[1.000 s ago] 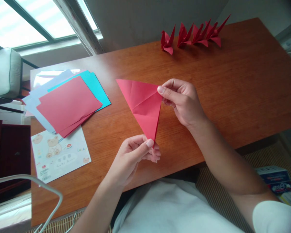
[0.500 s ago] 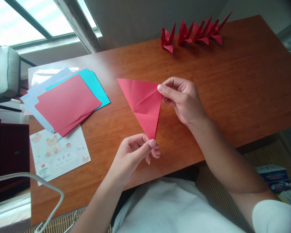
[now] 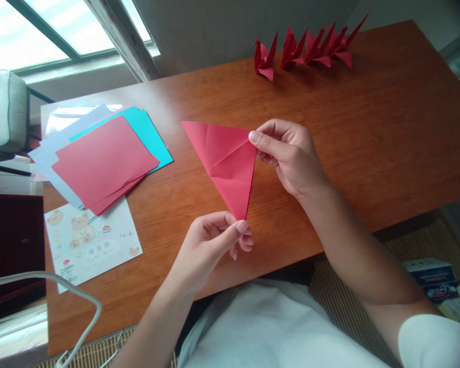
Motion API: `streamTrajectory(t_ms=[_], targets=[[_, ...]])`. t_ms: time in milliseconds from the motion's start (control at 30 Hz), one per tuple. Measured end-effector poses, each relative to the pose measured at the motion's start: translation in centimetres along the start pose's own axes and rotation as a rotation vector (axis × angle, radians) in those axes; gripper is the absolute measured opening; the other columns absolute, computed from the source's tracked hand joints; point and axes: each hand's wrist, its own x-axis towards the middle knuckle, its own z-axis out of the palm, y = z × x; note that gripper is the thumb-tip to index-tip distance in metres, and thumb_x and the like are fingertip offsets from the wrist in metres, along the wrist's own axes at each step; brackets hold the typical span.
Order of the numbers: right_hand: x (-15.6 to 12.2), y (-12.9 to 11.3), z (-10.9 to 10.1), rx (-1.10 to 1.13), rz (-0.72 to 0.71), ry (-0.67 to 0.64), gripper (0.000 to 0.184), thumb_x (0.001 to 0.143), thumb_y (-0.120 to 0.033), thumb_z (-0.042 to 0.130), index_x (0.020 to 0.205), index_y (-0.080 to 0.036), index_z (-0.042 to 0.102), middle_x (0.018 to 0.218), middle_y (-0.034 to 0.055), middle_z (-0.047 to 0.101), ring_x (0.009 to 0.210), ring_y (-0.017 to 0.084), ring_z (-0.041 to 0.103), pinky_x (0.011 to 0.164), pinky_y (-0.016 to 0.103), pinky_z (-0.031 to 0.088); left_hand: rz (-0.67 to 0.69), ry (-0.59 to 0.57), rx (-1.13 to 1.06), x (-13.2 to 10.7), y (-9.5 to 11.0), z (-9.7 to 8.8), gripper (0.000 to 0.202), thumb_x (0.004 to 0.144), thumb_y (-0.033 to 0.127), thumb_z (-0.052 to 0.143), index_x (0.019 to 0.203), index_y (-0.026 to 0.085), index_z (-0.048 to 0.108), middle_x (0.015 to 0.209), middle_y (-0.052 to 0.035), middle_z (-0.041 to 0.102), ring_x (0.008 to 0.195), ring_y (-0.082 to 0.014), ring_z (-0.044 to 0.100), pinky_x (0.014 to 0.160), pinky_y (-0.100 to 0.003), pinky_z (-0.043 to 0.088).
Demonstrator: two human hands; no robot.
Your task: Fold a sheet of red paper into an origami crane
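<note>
A red sheet of origami paper (image 3: 230, 158), folded into a triangle with crease lines across it, is held up over the wooden table. My left hand (image 3: 214, 243) pinches its lower corner between thumb and fingers. At the upper right corner, my right hand (image 3: 287, 153) grips the paper, thumb on top and fingers behind. The third corner points to the upper left, free of both hands. Several red paper cranes (image 3: 266, 59) stand in a row at the table's far edge.
Left on the table (image 3: 387, 128) lies a pile of coloured sheets, with red paper (image 3: 107, 158) on top and turquoise paper (image 3: 157, 140) beneath. A white card with bear drawings (image 3: 94, 243) lies nearer me. A white cable or tube (image 3: 80, 294) curves across the lower left.
Both hands keep the same hold on the folded paper. The view has shifted very slightly; nothing was let go or taken up.
</note>
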Motion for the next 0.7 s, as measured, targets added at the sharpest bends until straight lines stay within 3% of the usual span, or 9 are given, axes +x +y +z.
streamTrajectory(t_ms=[700], targets=[[0.09, -0.04, -0.06, 0.01, 0.009, 0.0, 0.026, 0.082, -0.039, 0.077, 0.07, -0.022, 0.063, 0.065, -0.0026, 0.057, 0.058, 0.01, 0.051, 0.053, 0.025, 0.042, 0.049, 0.052, 0.004, -0.01, 0.14, 0.34, 0.027, 0.085, 0.039, 0.074, 0.073, 0.016, 0.067, 0.066, -0.0032, 0.066, 0.06, -0.0107, 0.057, 0.052, -0.018, 0.043]])
